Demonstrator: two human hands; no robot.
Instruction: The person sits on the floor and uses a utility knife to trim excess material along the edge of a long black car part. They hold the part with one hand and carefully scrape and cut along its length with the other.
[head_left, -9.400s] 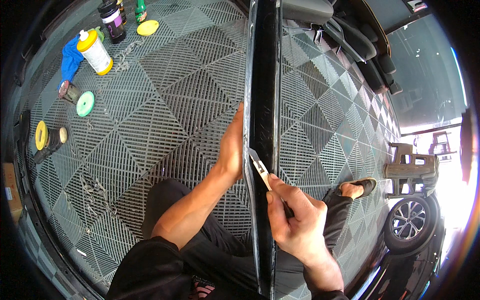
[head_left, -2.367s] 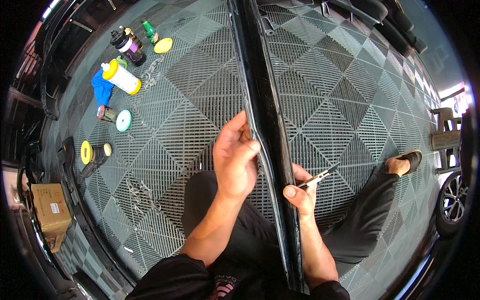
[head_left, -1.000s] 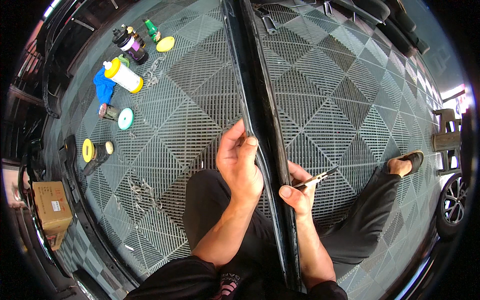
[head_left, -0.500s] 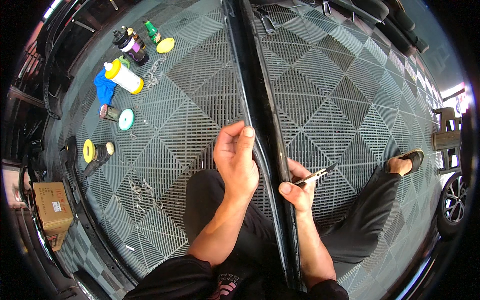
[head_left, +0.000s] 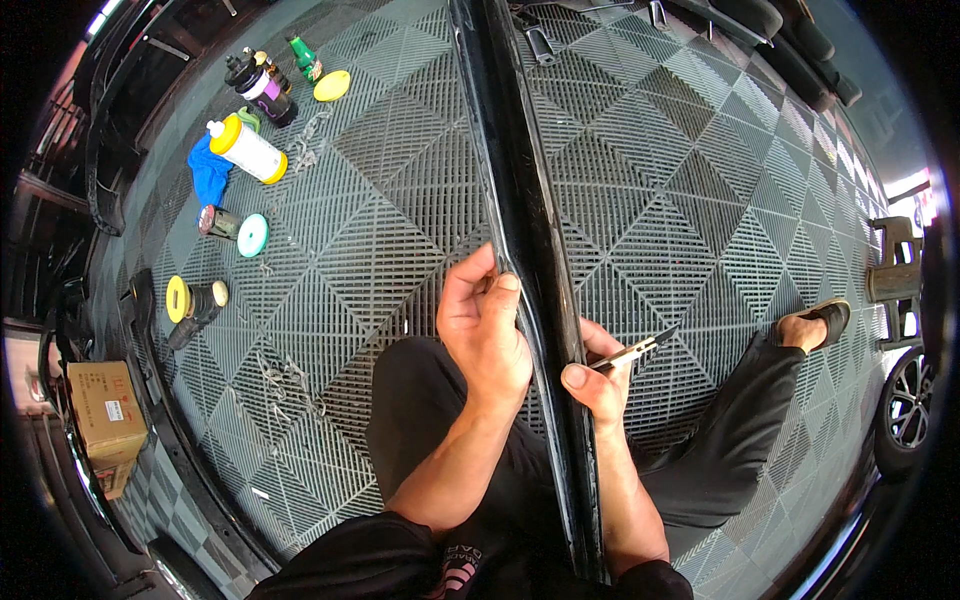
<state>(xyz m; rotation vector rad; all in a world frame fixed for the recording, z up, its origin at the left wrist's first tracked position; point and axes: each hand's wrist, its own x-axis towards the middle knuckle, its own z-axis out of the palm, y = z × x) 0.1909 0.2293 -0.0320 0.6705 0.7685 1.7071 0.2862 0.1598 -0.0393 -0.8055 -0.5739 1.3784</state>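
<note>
A long glossy black trim strip [head_left: 525, 190] runs from the top of the view down between my arms to my lap. My left hand [head_left: 488, 330] pinches its left edge, thumb on top and fingers curled underneath. On the opposite edge, a little nearer to me, my right hand [head_left: 602, 385] grips the strip with its thumb on the rim. That same hand also keeps a utility knife [head_left: 630, 353] tucked between thumb and fingers, its dark blade pointing up and right, away from the strip. The fingers below the strip are partly hidden.
On the grey slatted floor at left stand a yellow-white bottle [head_left: 248, 150], a black spray bottle [head_left: 263, 92], a blue cloth [head_left: 208, 172], polishing pads [head_left: 253, 235] and a polisher [head_left: 200, 305]. A cardboard box [head_left: 105, 405] sits farther left. A stool [head_left: 893, 278] and car wheel [head_left: 908, 405] are at right.
My left hand has slid slightly nearer to me along the strip's left edge, and its thumb has shifted. The right hand and the knife have hardly moved.
</note>
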